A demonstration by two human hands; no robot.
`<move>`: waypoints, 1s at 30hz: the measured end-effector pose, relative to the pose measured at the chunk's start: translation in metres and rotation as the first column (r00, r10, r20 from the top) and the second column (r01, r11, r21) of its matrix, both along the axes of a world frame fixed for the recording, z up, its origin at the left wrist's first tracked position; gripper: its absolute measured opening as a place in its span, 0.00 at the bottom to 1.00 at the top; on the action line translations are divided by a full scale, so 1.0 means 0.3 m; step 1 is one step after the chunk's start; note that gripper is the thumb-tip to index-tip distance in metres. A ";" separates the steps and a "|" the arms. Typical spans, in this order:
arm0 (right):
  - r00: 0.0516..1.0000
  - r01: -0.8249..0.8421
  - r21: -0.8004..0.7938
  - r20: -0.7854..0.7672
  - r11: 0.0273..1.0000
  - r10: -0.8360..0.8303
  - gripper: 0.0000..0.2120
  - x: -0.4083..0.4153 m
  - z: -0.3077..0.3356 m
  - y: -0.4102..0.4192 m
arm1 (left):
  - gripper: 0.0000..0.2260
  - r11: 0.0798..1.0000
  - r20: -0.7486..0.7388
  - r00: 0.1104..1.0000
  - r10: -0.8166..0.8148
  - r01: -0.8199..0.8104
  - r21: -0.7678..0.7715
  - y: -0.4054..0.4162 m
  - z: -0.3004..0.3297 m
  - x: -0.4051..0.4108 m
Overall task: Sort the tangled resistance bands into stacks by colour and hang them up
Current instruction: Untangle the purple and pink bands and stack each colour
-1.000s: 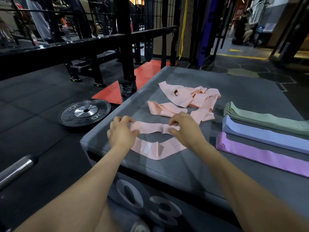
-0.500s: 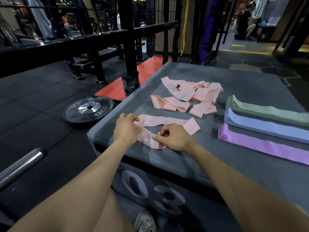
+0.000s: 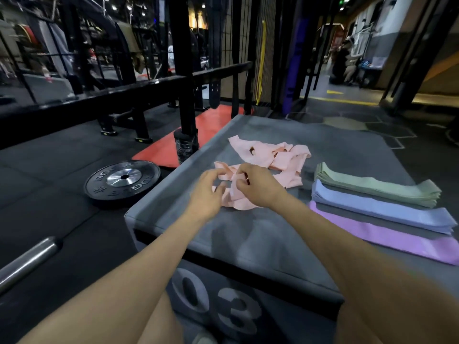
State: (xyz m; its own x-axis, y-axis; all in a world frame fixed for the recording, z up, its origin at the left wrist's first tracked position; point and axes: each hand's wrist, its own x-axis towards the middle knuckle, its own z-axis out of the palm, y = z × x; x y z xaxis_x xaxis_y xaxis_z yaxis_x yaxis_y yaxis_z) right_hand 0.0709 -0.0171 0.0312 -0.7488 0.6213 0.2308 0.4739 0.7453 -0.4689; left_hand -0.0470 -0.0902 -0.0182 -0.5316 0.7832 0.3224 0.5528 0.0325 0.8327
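Observation:
On the grey plyo box point(image 3: 248, 234) lies a folded pink band point(image 3: 236, 198) between my two hands. My left hand point(image 3: 207, 193) holds its left side with curled fingers, and my right hand point(image 3: 257, 187) pinches its upper right part. Behind them a loose tangle of pink bands point(image 3: 275, 155) lies on the box. To the right sit three neat stacks: green bands point(image 3: 377, 188), blue bands point(image 3: 382, 211) and purple bands point(image 3: 387, 238).
A black weight plate point(image 3: 123, 181) lies on the floor left of the box, and a steel barbell end point(image 3: 27, 260) pokes in at the lower left. Black rack posts point(image 3: 185, 95) and a red mat point(image 3: 206, 130) stand behind. A person sits far back right.
The long pink band has been folded up from a spread strip into a short bundle. Both hands moved further up the box towards the pink tangle.

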 end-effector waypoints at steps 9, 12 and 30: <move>0.996 0.059 0.180 -0.073 0.982 -0.046 0.05 0.081 0.246 0.029 | 0.13 0.933 0.262 0.900 -0.348 0.360 0.002 0.049 0.224 0.046; 0.967 0.176 0.126 -0.210 0.976 -0.147 0.06 0.101 0.270 0.062 | 0.09 0.911 0.220 0.894 -0.390 0.409 -0.048 0.051 0.229 0.043; 0.758 0.603 -0.211 -0.152 0.770 -0.635 0.11 0.192 -0.056 0.223 | 0.08 0.801 -0.290 0.945 -0.153 -0.053 -0.597 -0.065 0.058 -0.281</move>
State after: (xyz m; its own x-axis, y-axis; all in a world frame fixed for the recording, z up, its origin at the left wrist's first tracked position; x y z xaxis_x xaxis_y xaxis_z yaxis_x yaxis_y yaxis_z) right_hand 0.1284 0.0499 0.0143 -0.1351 0.9692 0.2057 0.6908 0.2410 -0.6817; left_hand -0.1313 -0.1098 -0.0009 -0.4398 0.8952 -0.0719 0.7898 0.4236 0.4436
